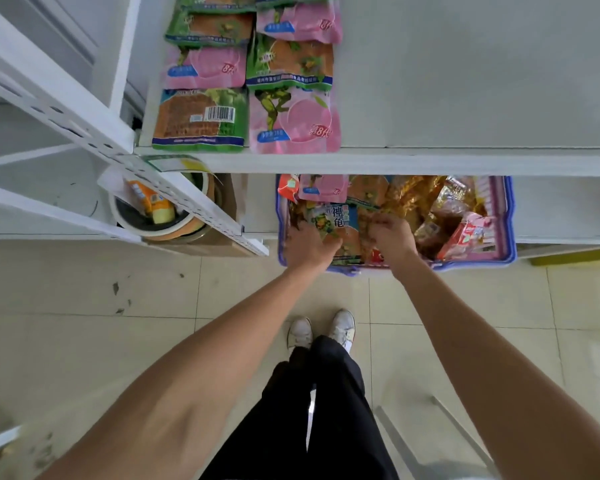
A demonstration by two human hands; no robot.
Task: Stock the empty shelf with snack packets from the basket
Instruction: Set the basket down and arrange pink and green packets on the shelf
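A blue and purple basket (pixel 508 216) stands on the floor under the white shelf (pixel 464 81), filled with several mixed snack packets. Both my hands reach down into its left half. My left hand (pixel 307 245) grips the left edge of a blue and green turtle packet (pixel 338 221). My right hand (pixel 390 237) curls over the same packet's right side, fingers among the packets. On the shelf's left part, several pink and green packets (pixel 293 121) lie flat in two columns. The shelf's right part is bare.
A white perforated rack upright (pixel 84 129) slants across the left. Behind it sits a round bin (pixel 160 216) holding an orange packet. Gold and red packets (pixel 464 233) fill the basket's right side. My feet (pixel 321 329) stand on the tiled floor just in front of the basket.
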